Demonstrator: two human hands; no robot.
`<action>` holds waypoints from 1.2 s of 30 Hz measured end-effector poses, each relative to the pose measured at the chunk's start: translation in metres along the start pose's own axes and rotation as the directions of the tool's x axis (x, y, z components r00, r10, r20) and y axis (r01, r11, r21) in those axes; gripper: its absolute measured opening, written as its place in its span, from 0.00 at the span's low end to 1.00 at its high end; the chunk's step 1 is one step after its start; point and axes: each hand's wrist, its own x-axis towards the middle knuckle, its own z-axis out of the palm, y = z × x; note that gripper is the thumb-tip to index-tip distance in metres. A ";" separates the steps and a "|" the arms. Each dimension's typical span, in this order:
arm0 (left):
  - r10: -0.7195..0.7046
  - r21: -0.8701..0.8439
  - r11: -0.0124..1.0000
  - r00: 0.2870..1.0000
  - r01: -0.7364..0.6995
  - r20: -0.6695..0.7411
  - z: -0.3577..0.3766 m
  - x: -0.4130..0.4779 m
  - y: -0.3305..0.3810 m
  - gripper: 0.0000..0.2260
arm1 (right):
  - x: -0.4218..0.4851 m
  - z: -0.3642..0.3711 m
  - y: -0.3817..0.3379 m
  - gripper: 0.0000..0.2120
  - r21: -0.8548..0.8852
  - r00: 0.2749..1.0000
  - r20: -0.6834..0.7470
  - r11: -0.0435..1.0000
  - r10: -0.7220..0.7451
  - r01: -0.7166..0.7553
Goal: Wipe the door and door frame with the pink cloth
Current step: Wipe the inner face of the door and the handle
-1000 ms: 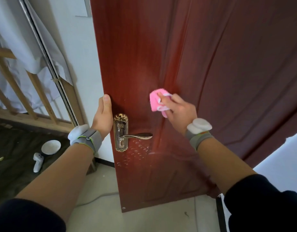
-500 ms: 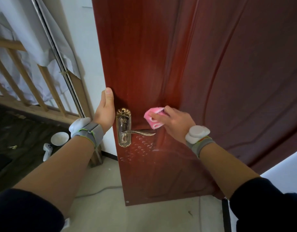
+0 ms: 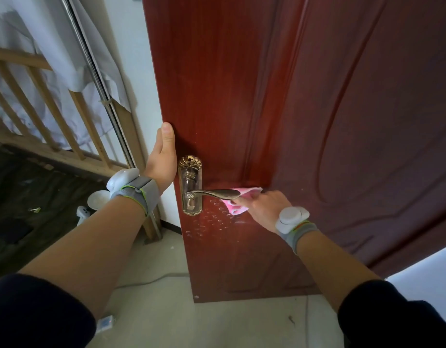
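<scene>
A dark red wooden door [image 3: 305, 109] stands open, filling the middle and right of the view. Its brass handle [image 3: 212, 193] and lock plate sit near the free edge. My left hand [image 3: 163, 159] holds that free edge just above the lock plate, thumb on the front face, fingers hidden behind the door. My right hand [image 3: 263, 208] presses a crumpled pink cloth [image 3: 238, 202] against the door just behind the tip of the lever handle. Small droplets or marks dot the door below the handle.
White wall shows left of the door. A wooden railing [image 3: 28, 104] draped with white sheeting and a metal pole [image 3: 101, 91] stand at the left. A white bowl [image 3: 97, 199] and a white controller [image 3: 81, 214] lie on the dark floor. Pale tiles lie below.
My right hand has carried the pink cloth down the door, from above the handle to level with the lever's tip. My left hand has stayed on the door's edge.
</scene>
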 end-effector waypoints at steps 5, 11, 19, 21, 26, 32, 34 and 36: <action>-0.011 -0.019 1.000 1.000 0.011 -0.005 0.000 0.001 -0.003 0.27 | 0.004 -0.004 0.005 0.24 0.175 0.956 -0.211 0.970 0.203 -0.167; -0.008 -0.018 1.000 1.000 0.008 -0.013 0.002 0.001 -0.001 0.26 | 0.001 0.023 -0.029 0.29 0.168 0.984 -0.089 0.976 0.152 -0.136; -0.005 -0.016 1.000 1.000 0.005 -0.018 0.002 0.001 -0.001 0.26 | 0.020 0.022 -0.072 0.25 0.543 0.865 -0.188 0.783 0.465 -0.303; 0.006 -0.006 1.000 1.000 -0.006 -0.017 0.001 0.001 -0.001 0.26 | 0.028 0.024 -0.085 0.25 0.571 0.871 -0.176 0.769 0.458 -0.289; 0.001 -0.017 1.000 1.000 -0.001 -0.011 0.000 0.003 -0.005 0.27 | 0.039 0.031 -0.108 0.22 0.614 0.815 -0.134 0.692 0.564 -0.378; 0.008 -0.026 1.000 1.000 -0.009 -0.013 0.002 0.005 -0.006 0.26 | 0.046 0.029 -0.100 0.25 0.366 0.848 -0.229 0.849 0.478 -0.380; -0.001 -0.027 1.000 1.000 0.001 -0.013 0.001 0.006 -0.006 0.27 | 0.037 0.032 -0.084 0.28 0.225 0.928 -0.171 0.930 0.331 -0.290; -0.007 -0.017 1.000 1.000 0.006 -0.013 0.001 0.007 -0.006 0.27 | 0.022 0.033 -0.076 0.25 0.097 0.951 -0.134 0.959 0.279 -0.268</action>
